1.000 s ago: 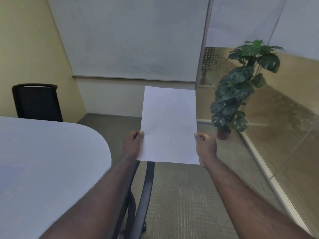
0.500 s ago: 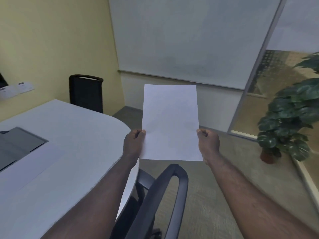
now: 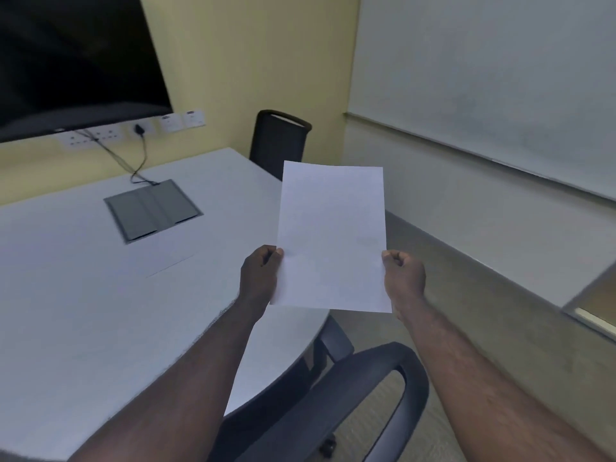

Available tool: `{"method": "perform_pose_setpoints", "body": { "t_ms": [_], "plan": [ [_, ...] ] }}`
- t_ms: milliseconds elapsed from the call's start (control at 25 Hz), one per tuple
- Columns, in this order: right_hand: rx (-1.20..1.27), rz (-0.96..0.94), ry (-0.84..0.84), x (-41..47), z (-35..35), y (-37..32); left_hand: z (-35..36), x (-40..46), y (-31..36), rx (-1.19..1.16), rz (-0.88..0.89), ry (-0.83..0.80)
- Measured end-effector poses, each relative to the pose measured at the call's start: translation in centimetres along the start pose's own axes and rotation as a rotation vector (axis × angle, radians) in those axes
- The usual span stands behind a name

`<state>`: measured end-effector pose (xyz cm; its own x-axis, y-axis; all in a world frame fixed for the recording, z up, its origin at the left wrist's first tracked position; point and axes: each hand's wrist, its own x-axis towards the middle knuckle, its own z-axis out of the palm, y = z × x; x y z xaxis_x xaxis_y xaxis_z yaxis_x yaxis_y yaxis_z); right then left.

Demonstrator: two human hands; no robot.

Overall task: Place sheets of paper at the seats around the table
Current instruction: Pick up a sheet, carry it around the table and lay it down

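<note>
Both of my hands grip one blank sheet of paper (image 3: 333,238), raised upright in front of me over the rounded end of the desk (image 3: 83,311) and clear of its top: my left hand (image 3: 261,276) pinches the left edge between thumb and fingers, and my right hand (image 3: 405,273) is curled into a fist on the right edge. Just below the sheet a dark office chair (image 3: 336,395) is tucked against the desk's curved rim. A second black chair (image 3: 278,141) stands at the far side by the yellow wall. Set into the desk top is a grey cable hatch (image 3: 153,210), with black cords running up to the wall sockets (image 3: 110,133) under a dark screen (image 3: 73,58)
</note>
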<state>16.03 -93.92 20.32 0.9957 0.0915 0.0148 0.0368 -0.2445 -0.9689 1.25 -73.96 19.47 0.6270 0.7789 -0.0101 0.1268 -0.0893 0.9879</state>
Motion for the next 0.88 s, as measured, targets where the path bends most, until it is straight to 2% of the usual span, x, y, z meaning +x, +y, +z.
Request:
{"method": "perform_pose_setpoints", "body": {
  "t_ms": [320,880],
  "plan": [
    [-0.009,-0.031,-0.282,3.0,5.5,0.4,-2.4,-1.2,-1.3,0.043,-0.043,0.280],
    [-0.083,-0.087,-0.555,-0.5,15.0,1.3,-9.5,-3.4,-6.5,0.027,-0.166,0.496]
  ]
}}
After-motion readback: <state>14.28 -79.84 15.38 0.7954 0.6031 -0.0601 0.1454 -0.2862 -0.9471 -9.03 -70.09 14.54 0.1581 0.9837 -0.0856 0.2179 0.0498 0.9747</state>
